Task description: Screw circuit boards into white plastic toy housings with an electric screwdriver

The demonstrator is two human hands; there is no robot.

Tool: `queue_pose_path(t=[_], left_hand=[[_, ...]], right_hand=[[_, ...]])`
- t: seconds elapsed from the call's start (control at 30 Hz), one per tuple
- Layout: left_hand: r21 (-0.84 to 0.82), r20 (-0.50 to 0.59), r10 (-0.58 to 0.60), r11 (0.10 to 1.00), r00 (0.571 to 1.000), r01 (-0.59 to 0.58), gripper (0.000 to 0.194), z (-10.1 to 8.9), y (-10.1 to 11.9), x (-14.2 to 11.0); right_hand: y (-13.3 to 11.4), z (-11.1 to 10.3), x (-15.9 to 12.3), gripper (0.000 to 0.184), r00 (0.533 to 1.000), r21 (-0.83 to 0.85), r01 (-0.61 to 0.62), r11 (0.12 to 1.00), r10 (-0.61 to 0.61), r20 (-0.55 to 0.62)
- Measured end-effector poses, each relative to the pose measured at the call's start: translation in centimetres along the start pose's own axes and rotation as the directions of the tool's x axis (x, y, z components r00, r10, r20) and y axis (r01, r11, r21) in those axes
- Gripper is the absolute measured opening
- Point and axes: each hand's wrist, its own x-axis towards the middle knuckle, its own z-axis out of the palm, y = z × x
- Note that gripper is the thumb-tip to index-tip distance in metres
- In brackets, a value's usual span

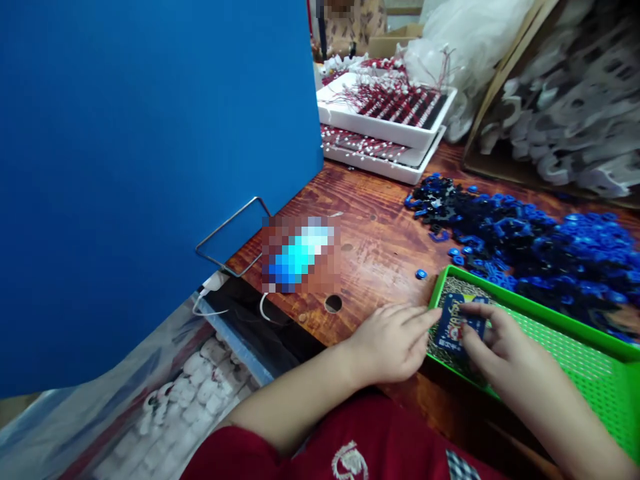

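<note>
My right hand (pixel 497 343) pinches a dark blue printed card (pixel 453 320) between thumb and index finger, over the left end of a green plastic tray (pixel 555 310). Under the card, a heap of small metallic pieces (pixel 457 287), too fine to name, lies in that end of the tray. My left hand (pixel 397 340) rests at the tray's left rim, its fingers stretched out toward the card. Part of the left hand's underside is hidden, and I see nothing held in it. A single blue round piece (pixel 421 274) lies on the table beyond the left hand.
Blue and black plastic parts (pixel 540 247) spread behind the tray. White trays (pixel 385 127) with red-wired pieces are stacked farther back. A box of white parts (pixel 565 113) stands at right. A blurred-out glowing object (pixel 300 257) lies on the wooden table (pixel 370 220), near a blue panel (pixel 160 167).
</note>
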Motion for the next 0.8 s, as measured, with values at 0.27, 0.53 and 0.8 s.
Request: queue_pose_path(t=[0.27, 0.53, 0.8], left_hand=[[-0.014, 0.02, -0.005, 1.0, 1.0, 0.006, 0.042, 0.0, -0.3, 0.4], [-0.081, 0.041, -0.018, 0.996, 0.999, 0.021, 0.044, 0.7, -1.3, 0.8], [-0.067, 0.064, -0.031, 0.997, 0.997, 0.035, 0.045, 0.7, -1.4, 1.0]], right_hand=[[1.5, -1.7, -1.7, 0.041, 0.991, 0.064, -0.127, 0.99, 0.124, 0.049], [4.1, -3.5, -3.2, 0.036, 0.977, 0.119, -0.198, 0.973, 0.205, -0.056], [6.8, -4.9, -4.4, 0.037, 0.973, 0.128, -0.209, 0.969, 0.22, -0.074]])
